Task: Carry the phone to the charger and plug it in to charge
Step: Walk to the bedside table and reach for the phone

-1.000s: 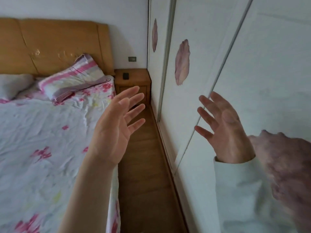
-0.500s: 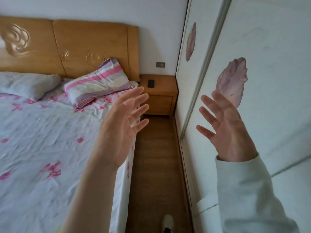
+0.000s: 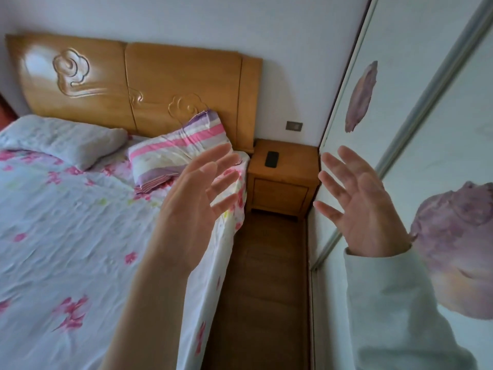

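Black and flat, the phone (image 3: 271, 159) lies on the wooden nightstand (image 3: 290, 169) well beyond my splayed, empty fingers (image 3: 330, 162), its long axis pointing away from me, between both hands, right hand (image 3: 360, 206) seemingly nearer than left hand (image 3: 194, 206).

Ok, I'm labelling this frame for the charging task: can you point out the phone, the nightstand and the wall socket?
phone (image 3: 271, 159): head view, middle of its dark face.
nightstand (image 3: 296, 161): head view, bare top right of the phone.
wall socket (image 3: 294, 126): head view, centre of the plate.
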### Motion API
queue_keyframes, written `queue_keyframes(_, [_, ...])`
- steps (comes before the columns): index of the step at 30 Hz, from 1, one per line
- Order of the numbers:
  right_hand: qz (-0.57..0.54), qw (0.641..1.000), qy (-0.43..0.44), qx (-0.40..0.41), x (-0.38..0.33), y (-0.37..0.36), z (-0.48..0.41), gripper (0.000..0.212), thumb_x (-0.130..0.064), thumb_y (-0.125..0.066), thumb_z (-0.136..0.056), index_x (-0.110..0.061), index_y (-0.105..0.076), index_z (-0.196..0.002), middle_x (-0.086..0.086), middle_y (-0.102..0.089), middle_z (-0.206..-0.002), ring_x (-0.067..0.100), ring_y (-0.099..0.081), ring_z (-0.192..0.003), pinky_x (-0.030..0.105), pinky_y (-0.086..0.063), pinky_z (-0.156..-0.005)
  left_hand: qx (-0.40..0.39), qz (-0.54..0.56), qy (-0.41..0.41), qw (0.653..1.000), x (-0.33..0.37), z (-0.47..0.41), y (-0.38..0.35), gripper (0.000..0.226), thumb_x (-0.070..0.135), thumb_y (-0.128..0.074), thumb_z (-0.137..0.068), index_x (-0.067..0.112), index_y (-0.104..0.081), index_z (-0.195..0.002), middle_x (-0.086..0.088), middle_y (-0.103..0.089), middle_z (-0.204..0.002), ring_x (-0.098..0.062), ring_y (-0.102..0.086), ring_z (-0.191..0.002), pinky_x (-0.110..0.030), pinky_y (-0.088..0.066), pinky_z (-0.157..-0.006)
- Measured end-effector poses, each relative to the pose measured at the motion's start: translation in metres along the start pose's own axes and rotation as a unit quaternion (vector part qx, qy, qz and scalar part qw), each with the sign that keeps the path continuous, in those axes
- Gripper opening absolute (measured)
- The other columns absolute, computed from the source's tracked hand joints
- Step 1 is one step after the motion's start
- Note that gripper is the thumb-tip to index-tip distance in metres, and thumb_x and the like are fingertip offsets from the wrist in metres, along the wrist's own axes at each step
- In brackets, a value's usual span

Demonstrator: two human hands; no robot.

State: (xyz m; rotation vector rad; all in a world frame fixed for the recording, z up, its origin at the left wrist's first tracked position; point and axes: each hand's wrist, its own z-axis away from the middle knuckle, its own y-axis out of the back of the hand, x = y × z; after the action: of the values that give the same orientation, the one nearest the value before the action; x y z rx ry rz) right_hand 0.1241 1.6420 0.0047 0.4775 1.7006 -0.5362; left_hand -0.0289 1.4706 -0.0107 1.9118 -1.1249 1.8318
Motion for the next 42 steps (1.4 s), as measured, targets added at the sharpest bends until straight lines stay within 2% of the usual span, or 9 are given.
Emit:
queue_keyframes(5, [0.009, 1.0, -0.006, -0.007, 0.019, 0.014, -0.089, 0.104, -0.087, -0.073, -0.033, -0.044, -0.05, -0.125, -0.015, -0.05, -0.146, 0.009, -0.048, -0.135, 0.047, -0.041, -0.108, 0.014, 0.001, 0.001, 1.0, -0.023, -0.091, 0.008, 0.036, 0.039, -0.057, -0.087, 0.035, -0.07, -0.12, 0.003, -0.069, -0.132, -0.022, -0.063, -0.126, -0.053, -0.046, -0.108])
queue_keyframes(10, [0.032, 0.999, 0.003, 0.016, 0.043, 0.023, -0.187, 0.098, -0.086, -0.072, -0.037, -0.047, -0.052, -0.125, -0.018, -0.054, -0.143, 0.005, -0.051, -0.132, 0.047, -0.043, -0.106, -0.009, 0.005, 0.008, 1.0, -0.051, -0.199, 0.021, 0.041, 0.041, -0.057, -0.087, 0.032, -0.067, -0.126, 0.004, -0.069, -0.133, -0.021, -0.063, -0.127, -0.052, -0.045, -0.108])
queue_keyframes(13, [0.032, 0.999, -0.003, 0.026, 0.049, 0.025, -0.253, 0.098, -0.085, -0.073, -0.036, -0.047, -0.053, -0.123, -0.02, -0.056, -0.14, 0.005, -0.053, -0.13, 0.045, -0.045, -0.103, -0.015, 0.019, 0.017, 1.0, -0.061, -0.269, 0.033, 0.041, 0.037, -0.052, -0.09, 0.031, -0.065, -0.129, 0.003, -0.068, -0.135, -0.023, -0.062, -0.129, -0.054, -0.044, -0.109])
queue_keyframes(17, [0.026, 0.999, 0.007, 0.028, 0.055, 0.032, -0.331, 0.099, -0.083, -0.076, -0.033, -0.045, -0.054, -0.122, -0.022, -0.058, -0.136, 0.004, -0.054, -0.129, 0.041, -0.045, -0.098, -0.025, 0.024, 0.015, 0.999, -0.069, -0.354, 0.043, 0.045, 0.04, -0.055, -0.088, 0.031, -0.064, -0.13, 0.002, -0.066, -0.136, -0.024, -0.059, -0.131, -0.054, -0.043, -0.109])
queue_keyframes(20, [0.019, 1.0, 0.0, 0.024, 0.065, 0.04, -0.382, 0.099, -0.083, -0.076, -0.035, -0.045, -0.053, -0.123, -0.022, -0.057, -0.137, 0.005, -0.052, -0.132, 0.043, -0.044, -0.101, -0.023, 0.018, 0.016, 0.999, -0.077, -0.407, 0.043, 0.051, 0.046, -0.058, -0.082, 0.032, -0.064, -0.13, 0.001, -0.065, -0.138, -0.024, -0.058, -0.132, -0.051, -0.045, -0.106])
queue_keyframes(24, [0.015, 1.0, -0.002, 0.025, 0.083, 0.059, -0.453, 0.1, -0.083, -0.076, -0.034, -0.044, -0.053, -0.123, -0.02, -0.055, -0.139, 0.007, -0.051, -0.132, 0.045, -0.044, -0.102, -0.032, 0.004, 0.025, 0.999, -0.097, -0.476, 0.039, 0.045, 0.041, -0.054, -0.088, 0.031, -0.063, -0.131, 0.0, -0.065, -0.139, -0.024, -0.058, -0.132, -0.052, -0.044, -0.108])
queue_keyframes(28, [-0.003, 1.0, -0.014, 0.021, 0.109, 0.086, -0.532, 0.097, -0.08, -0.078, -0.036, -0.045, -0.053, -0.123, -0.02, -0.056, -0.138, 0.007, -0.052, -0.13, 0.041, -0.045, -0.097, -0.013, -0.006, 0.029, 0.999, -0.125, -0.548, 0.035, 0.052, 0.047, -0.059, -0.081, 0.032, -0.065, -0.13, 0.001, -0.065, -0.138, -0.024, -0.059, -0.131, -0.048, -0.046, -0.105])
queue_keyframes(36, [-0.004, 0.999, -0.04, -0.009, 0.137, 0.148, -0.701, 0.106, -0.081, -0.077, -0.034, -0.042, -0.05, -0.128, -0.019, -0.056, -0.139, 0.005, -0.054, -0.127, 0.04, -0.045, -0.095, 0.039, -0.022, 0.047, 0.998, -0.172, -0.705, 0.01, 0.048, 0.046, -0.059, -0.08, 0.033, -0.067, -0.126, 0.002, -0.066, -0.137, -0.022, -0.06, -0.13, -0.052, -0.044, -0.109])
queue_keyframes(42, [0.01, 0.998, -0.057, -0.013, 0.161, 0.174, -0.791, 0.107, -0.084, -0.075, -0.035, -0.043, -0.048, -0.13, -0.021, -0.055, -0.141, 0.003, -0.054, -0.129, 0.036, -0.047, -0.095, 0.036, -0.026, 0.061, 0.997, -0.208, -0.792, 0.002, 0.048, 0.046, -0.06, -0.079, 0.034, -0.067, -0.125, 0.003, -0.067, -0.136, -0.02, -0.061, -0.129, -0.052, -0.043, -0.11])
